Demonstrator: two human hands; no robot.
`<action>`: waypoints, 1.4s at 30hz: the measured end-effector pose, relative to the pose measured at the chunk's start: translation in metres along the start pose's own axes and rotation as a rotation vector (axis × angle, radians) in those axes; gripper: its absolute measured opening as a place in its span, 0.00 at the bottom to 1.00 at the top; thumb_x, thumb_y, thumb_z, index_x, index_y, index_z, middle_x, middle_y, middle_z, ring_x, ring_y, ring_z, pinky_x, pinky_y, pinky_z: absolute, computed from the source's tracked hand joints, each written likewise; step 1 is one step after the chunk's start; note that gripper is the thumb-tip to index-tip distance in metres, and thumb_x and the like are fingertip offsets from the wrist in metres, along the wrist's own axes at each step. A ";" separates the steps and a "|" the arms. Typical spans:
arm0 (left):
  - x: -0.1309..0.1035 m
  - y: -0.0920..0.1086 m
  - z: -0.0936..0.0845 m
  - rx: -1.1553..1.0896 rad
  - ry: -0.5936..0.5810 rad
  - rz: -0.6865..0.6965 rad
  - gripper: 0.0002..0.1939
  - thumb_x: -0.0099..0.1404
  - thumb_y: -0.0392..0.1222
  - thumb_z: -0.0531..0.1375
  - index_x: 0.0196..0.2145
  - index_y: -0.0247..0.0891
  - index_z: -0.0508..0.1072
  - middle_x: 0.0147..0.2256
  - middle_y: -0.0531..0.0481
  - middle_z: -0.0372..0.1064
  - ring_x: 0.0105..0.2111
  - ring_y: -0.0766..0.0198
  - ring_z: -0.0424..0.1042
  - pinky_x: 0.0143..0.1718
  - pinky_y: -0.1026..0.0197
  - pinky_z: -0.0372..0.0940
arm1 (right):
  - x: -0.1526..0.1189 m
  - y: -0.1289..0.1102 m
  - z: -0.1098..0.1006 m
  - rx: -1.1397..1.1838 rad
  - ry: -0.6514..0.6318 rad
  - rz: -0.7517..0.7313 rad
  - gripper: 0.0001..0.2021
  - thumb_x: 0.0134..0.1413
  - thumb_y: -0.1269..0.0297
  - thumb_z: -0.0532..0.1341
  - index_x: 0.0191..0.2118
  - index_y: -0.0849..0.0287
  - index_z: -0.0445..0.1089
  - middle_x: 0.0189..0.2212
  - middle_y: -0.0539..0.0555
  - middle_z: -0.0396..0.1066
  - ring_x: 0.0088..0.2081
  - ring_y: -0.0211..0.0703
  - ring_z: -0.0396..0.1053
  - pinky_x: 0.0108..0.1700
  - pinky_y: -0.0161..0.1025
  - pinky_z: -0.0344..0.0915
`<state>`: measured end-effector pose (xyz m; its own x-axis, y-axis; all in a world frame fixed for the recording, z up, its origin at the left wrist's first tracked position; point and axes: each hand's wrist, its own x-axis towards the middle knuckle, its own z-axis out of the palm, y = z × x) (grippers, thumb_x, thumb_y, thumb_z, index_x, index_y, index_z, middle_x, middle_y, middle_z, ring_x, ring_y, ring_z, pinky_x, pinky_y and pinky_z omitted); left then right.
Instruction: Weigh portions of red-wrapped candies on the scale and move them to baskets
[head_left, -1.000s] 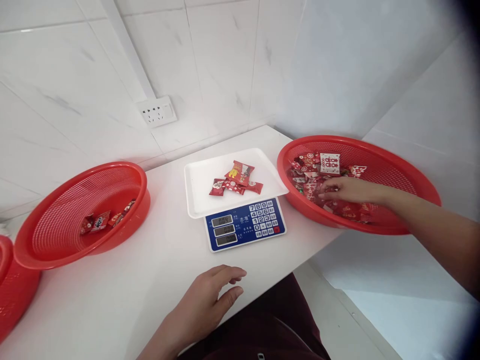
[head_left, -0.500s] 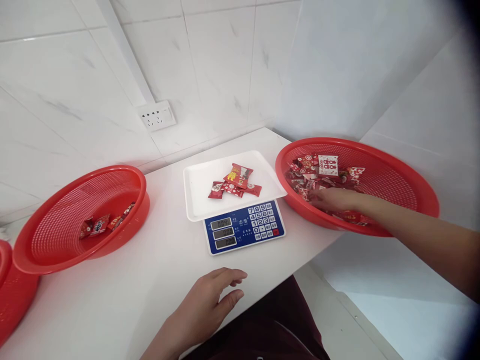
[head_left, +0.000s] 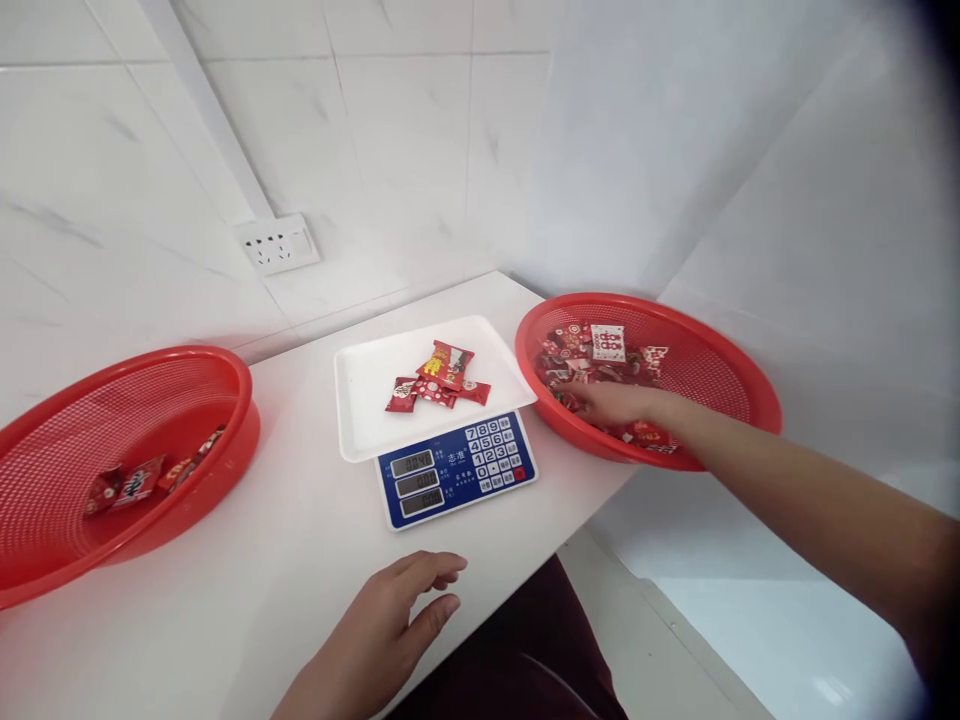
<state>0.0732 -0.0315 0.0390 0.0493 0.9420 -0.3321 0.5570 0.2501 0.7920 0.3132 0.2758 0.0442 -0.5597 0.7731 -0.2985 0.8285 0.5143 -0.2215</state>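
My right hand reaches into the right red basket, among red wrapped candies. Its fingertips are partly hidden by the packets, so whether they grip one does not show. My left hand hangs over the front edge of the table, thumb and fingers apart, holding nothing. Between the hands stands a blue and white digital scale. On its white tray several red candy packets lie in a small overlapping pile.
Another red basket stands at the left with a few candy packets at its bottom. A tiled wall with a power socket backs the white table. A side wall rises behind the right basket.
The view has turned slightly right, so everything sits further left. My right hand stays in the right basket, its fingers now lower among the candies. The left hand keeps its pose.
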 end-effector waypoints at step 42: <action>-0.012 -0.011 -0.005 -0.051 0.091 0.021 0.15 0.65 0.45 0.51 0.47 0.46 0.69 0.44 0.50 0.71 0.43 0.61 0.68 0.45 0.60 0.63 | -0.021 -0.131 -0.011 0.678 0.325 -0.355 0.23 0.53 0.66 0.57 0.56 0.54 0.57 0.49 0.56 0.68 0.47 0.46 0.68 0.50 0.46 0.63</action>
<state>0.0628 -0.0446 0.0369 -0.0160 0.9630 -0.2690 0.5132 0.2388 0.8244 0.2161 0.1964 0.0898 -0.6666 0.7291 0.1548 0.3547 0.4929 -0.7945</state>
